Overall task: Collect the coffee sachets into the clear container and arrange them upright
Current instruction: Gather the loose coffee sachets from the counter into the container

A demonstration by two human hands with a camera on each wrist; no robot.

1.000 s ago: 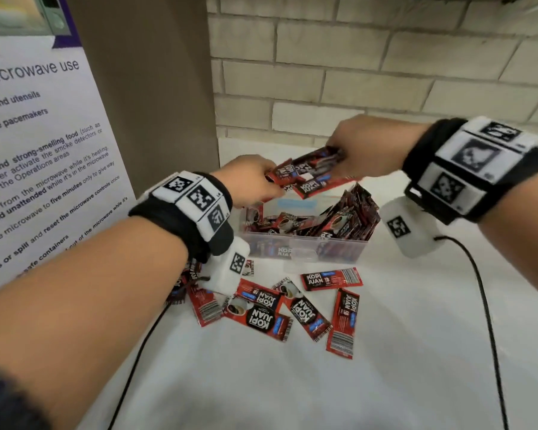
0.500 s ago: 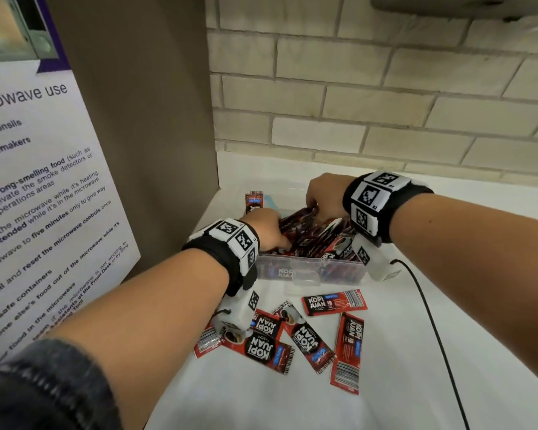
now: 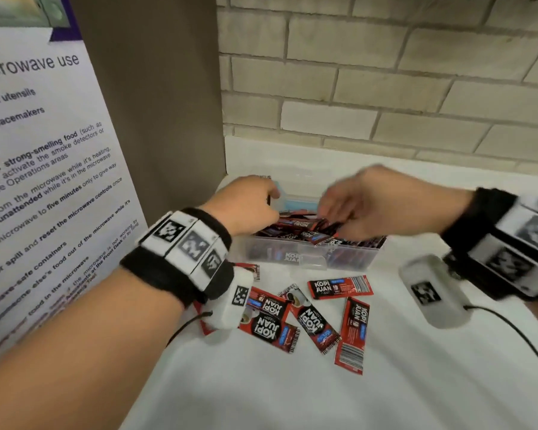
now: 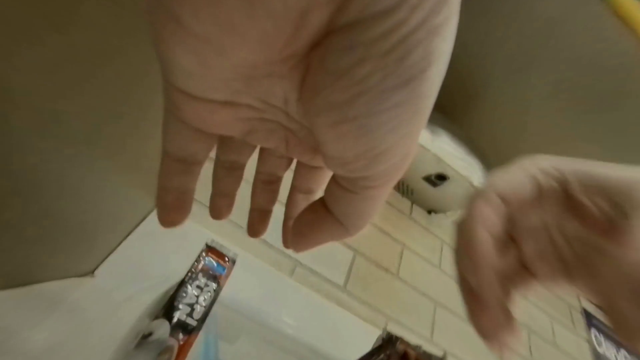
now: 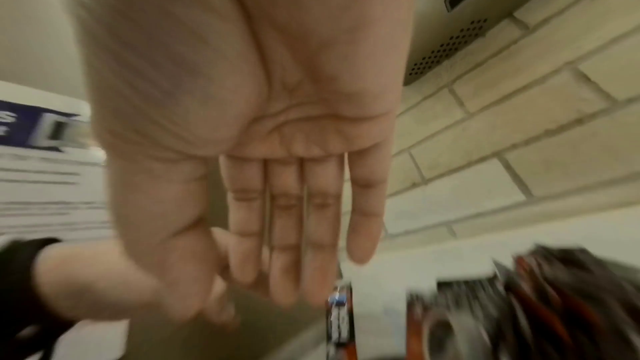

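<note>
Both hands [image 3: 246, 204] have lifted; wrist views show straight fingers [image 4: 221, 188].

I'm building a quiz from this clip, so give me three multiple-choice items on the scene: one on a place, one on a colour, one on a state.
1. Where do the loose sachets lie?
A. on the white counter in front of the clear container
B. behind the container, by the brick wall
C. on the poster

2. What are the sachets' main colours?
A. green and yellow
B. red and black
C. blue and white

3. How is the left hand?
A. fisted round a sachet
B. pinching the container's rim
C. open, fingers straight, holding nothing

Answers:
1 A: the head view shows them scattered on the counter on the near side of the container.
2 B: the wrappers are red with black panels.
3 C: the left wrist view shows a bare palm with extended fingers.
</note>
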